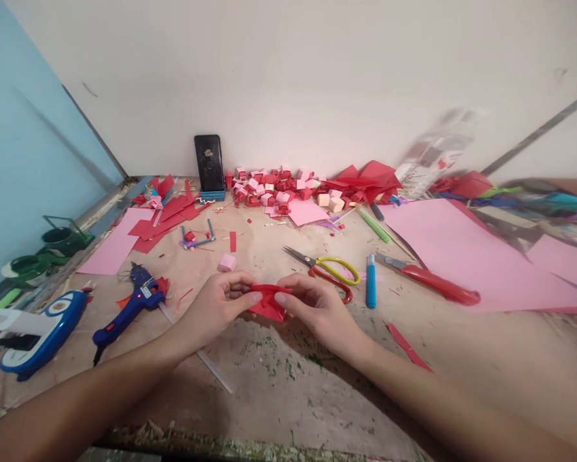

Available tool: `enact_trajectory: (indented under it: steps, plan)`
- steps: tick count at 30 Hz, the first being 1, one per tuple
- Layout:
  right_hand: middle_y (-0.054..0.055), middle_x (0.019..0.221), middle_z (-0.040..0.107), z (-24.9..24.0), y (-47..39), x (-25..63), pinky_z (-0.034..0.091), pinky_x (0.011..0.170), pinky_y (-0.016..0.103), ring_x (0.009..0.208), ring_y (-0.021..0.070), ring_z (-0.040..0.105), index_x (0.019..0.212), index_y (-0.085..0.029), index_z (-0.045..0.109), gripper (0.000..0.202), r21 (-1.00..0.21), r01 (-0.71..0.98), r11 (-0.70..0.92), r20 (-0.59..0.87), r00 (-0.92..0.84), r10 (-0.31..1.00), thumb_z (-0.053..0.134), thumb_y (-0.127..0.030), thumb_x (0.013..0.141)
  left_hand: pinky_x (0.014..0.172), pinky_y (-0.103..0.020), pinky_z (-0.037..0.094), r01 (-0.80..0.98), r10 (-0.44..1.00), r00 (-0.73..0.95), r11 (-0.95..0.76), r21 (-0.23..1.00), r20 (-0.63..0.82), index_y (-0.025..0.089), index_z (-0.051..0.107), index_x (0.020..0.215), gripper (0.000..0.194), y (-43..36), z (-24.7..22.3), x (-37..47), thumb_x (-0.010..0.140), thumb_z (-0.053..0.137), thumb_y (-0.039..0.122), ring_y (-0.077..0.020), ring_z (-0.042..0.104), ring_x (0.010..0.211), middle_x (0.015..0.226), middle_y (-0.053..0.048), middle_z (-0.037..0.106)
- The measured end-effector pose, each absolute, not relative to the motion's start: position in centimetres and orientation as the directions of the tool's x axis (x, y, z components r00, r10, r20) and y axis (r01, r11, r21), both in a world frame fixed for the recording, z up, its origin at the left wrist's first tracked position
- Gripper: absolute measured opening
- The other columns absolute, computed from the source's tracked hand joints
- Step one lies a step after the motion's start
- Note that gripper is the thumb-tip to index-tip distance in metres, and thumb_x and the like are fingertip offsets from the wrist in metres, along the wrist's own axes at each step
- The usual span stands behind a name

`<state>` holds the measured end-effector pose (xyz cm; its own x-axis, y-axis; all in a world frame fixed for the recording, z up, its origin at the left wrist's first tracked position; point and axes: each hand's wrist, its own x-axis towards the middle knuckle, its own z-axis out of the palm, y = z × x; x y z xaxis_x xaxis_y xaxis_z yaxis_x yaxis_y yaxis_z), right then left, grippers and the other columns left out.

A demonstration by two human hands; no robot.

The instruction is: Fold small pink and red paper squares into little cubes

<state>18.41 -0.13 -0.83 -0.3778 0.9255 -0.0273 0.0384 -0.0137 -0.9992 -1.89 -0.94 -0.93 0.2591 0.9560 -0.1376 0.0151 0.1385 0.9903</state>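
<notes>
Between both hands is a small piece of folded red paper [269,307], held above the table with creases and a raised edge showing. My left hand [228,298] pinches its left side between thumb and fingers. On the right side, my right hand [312,305] grips it the same way, thumb on top. The fingertips behind the paper are partly hidden. A small pink paper cube [227,262] sits just beyond my left hand. Scissors [324,266] with yellow and red handles lie beyond my right hand, blades apart.
A blue glue gun [134,308] with a glue stick lies left, near a blue-and-white device [45,333]. Several paper cubes [273,186] are heaped at the back beside a phone [210,163]. Rightward lie a blue pen [371,282], a red-handled cutter [432,279] and pink sheets [481,256].
</notes>
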Motion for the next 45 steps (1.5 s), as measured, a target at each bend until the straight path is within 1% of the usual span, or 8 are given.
enact_trajectory:
  steps: [6, 12, 20, 25, 34, 37, 42, 45]
  plan:
    - [0.003, 0.071, 0.072, -1.05, -0.11, 18.60, 0.044, 0.058, 0.025, 0.062, 0.0133, 0.059, 0.085, -0.015, 0.076, 0.020, -0.998, 0.042, -0.055, -0.066, -0.330, 0.942, 0.074, -0.035, 0.086, 0.070, -0.028, 0.059, 0.056, 0.950, 0.266, 0.153, 0.987, -0.162, 0.016, 0.072, 0.095, 0.019, -1.13, -1.02, -1.71, 0.082, 0.073, 0.029, -0.0184, 0.073, 0.080, 0.089, -0.005, 0.077]
    - [0.004, 0.079, 0.076, -1.12, -0.04, 18.58, 0.049, 0.065, 0.027, 0.069, 0.0156, 0.064, 0.085, -0.017, 0.078, 0.017, -0.998, 0.066, 0.019, -0.006, -0.355, 0.935, 0.072, -0.032, 0.088, 0.072, -0.026, 0.054, 0.181, 0.966, 0.238, 0.055, 0.982, -0.098, 0.016, 0.074, 0.090, 0.018, -1.14, -0.61, -1.80, 0.083, 0.073, 0.032, -0.0162, 0.068, 0.077, 0.085, -0.004, 0.075]
    - [0.006, 0.084, 0.078, -1.13, -0.03, 18.65, 0.050, 0.069, 0.029, 0.073, 0.0168, 0.066, 0.088, -0.016, 0.080, 0.019, -0.993, 0.112, 0.042, -0.007, -0.404, 0.915, 0.071, -0.033, 0.089, 0.069, -0.026, 0.053, 0.196, 0.962, 0.258, 0.040, 0.980, -0.091, 0.016, 0.074, 0.087, 0.015, -1.37, -0.28, -1.67, 0.082, 0.072, 0.031, -0.0166, 0.068, 0.075, 0.082, -0.004, 0.076]
    - [0.006, 0.080, 0.077, -1.18, -0.13, 18.71, 0.050, 0.066, 0.029, 0.071, 0.0176, 0.065, 0.087, -0.016, 0.079, 0.024, -0.993, 0.116, 0.010, -0.035, -0.377, 0.926, 0.070, -0.038, 0.090, 0.069, -0.027, 0.055, 0.201, 0.963, 0.250, 0.045, 0.979, -0.095, 0.016, 0.075, 0.090, 0.018, -1.34, -0.21, -1.61, 0.082, 0.072, 0.032, -0.0176, 0.070, 0.076, 0.084, -0.004, 0.077]
    - [0.003, 0.070, 0.071, -1.07, -0.19, 18.63, 0.045, 0.059, 0.028, 0.062, 0.0150, 0.058, 0.082, -0.015, 0.076, 0.027, -0.991, 0.132, -0.025, -0.073, -0.375, 0.924, 0.069, -0.041, 0.090, 0.075, -0.028, 0.056, 0.240, 0.968, 0.246, -0.001, 0.971, -0.060, 0.018, 0.075, 0.086, 0.017, -1.25, -0.17, -1.62, 0.085, 0.069, 0.034, -0.0193, 0.071, 0.081, 0.086, -0.003, 0.078]
    - [0.002, 0.069, 0.070, -0.86, -0.24, 18.59, 0.042, 0.056, 0.026, 0.060, 0.0135, 0.056, 0.083, -0.015, 0.076, 0.028, -0.990, 0.138, -0.024, -0.076, -0.387, 0.919, 0.068, -0.040, 0.091, 0.072, -0.027, 0.054, 0.278, 0.970, 0.239, -0.018, 0.960, -0.051, 0.018, 0.075, 0.084, 0.018, -1.22, -0.09, -1.65, 0.085, 0.069, 0.035, -0.0183, 0.069, 0.077, 0.083, -0.003, 0.077]
    - [0.005, 0.081, 0.075, -0.86, -0.28, 18.74, 0.047, 0.064, 0.028, 0.069, 0.0163, 0.062, 0.091, -0.015, 0.078, 0.027, -0.993, 0.119, -0.009, -0.060, -0.438, 0.897, 0.071, -0.042, 0.090, 0.064, -0.025, 0.050, 0.302, 0.972, 0.229, -0.019, 0.953, -0.053, 0.016, 0.074, 0.078, 0.021, -1.34, -0.15, -1.79, 0.086, 0.068, 0.035, -0.0160, 0.064, 0.069, 0.074, -0.001, 0.072]
    - [0.004, 0.077, 0.074, -1.14, -0.31, 18.81, 0.046, 0.061, 0.028, 0.066, 0.0161, 0.061, 0.092, -0.016, 0.079, 0.027, -0.992, 0.121, -0.021, -0.072, -0.439, 0.895, 0.074, -0.042, 0.087, 0.062, -0.024, 0.049, 0.287, 0.972, 0.229, -0.023, 0.958, -0.046, 0.016, 0.073, 0.076, 0.023, -1.42, -0.19, -1.85, 0.086, 0.069, 0.036, -0.0151, 0.063, 0.067, 0.072, -0.001, 0.071]
